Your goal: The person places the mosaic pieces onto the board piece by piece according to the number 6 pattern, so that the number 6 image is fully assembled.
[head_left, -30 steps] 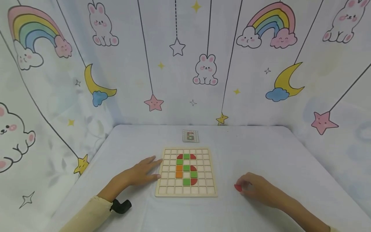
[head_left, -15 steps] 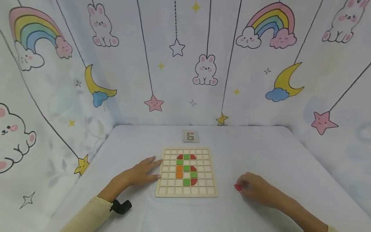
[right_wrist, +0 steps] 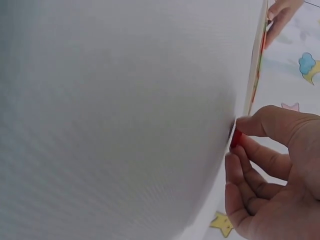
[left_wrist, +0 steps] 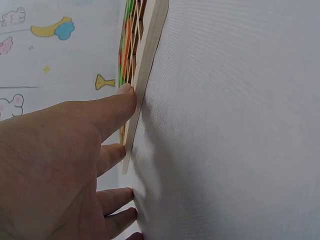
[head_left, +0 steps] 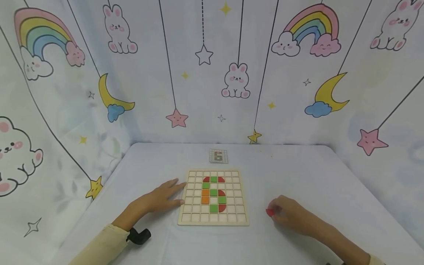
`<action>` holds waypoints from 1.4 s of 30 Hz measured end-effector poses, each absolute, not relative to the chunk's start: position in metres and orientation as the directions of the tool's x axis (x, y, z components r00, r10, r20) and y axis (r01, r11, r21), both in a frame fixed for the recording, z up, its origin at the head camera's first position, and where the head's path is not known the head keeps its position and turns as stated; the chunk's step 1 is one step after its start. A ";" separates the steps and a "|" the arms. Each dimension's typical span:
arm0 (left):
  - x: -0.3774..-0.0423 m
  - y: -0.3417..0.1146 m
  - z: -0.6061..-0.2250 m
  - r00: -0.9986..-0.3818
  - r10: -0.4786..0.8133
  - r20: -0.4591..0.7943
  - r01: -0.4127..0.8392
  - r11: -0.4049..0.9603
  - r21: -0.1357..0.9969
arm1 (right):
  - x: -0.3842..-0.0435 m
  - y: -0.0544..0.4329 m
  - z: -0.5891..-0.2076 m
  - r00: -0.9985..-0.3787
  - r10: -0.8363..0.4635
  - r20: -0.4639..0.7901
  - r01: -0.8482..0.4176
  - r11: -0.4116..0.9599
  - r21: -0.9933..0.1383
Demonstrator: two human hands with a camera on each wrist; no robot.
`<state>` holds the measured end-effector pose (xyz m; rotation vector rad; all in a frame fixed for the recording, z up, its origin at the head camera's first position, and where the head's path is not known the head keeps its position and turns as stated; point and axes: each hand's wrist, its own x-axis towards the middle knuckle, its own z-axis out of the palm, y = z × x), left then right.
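Observation:
A square wooden grid board lies mid-table, with green, orange and red tiles set in some of its cells in the shape of a 6. My left hand rests at the board's left edge, its spread fingers touching the rim; in the left wrist view the thumb lies against that edge. To the right of the board and apart from it, my right hand pinches a small red tile between thumb and fingers, close to the tabletop. The right wrist view shows the red tile partly covered by fingertips.
Behind the board lies a small card printed with a gridded 6 pattern. A white cloth covers the table. A black device sits at the left wrist. Curtains with printed rabbits, stars and rainbows stand around the back and sides.
My right hand has shifted very slightly leftward with the red tile in its fingers. The left hand and the tiles on the board stay as they were.

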<state>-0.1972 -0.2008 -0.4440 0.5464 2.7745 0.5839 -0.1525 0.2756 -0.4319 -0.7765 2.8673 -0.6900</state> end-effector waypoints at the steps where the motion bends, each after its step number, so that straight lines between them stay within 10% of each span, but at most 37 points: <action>1: -0.197 -0.201 -0.443 -0.898 0.407 -0.168 0.305 0.850 0.429 | -0.153 0.275 -0.432 -0.866 -0.499 0.036 -0.461 0.770 -0.441; 17: -0.199 -0.203 -0.445 -0.902 0.393 -0.180 0.290 0.860 0.421 | -0.174 0.206 -0.427 -0.931 -0.363 -0.028 -0.314 0.838 -0.446; 42: -0.201 -0.201 -0.446 -0.897 0.403 -0.184 0.299 0.857 0.419 | -0.177 0.086 -0.423 -0.746 -0.665 0.042 -0.639 0.696 -0.327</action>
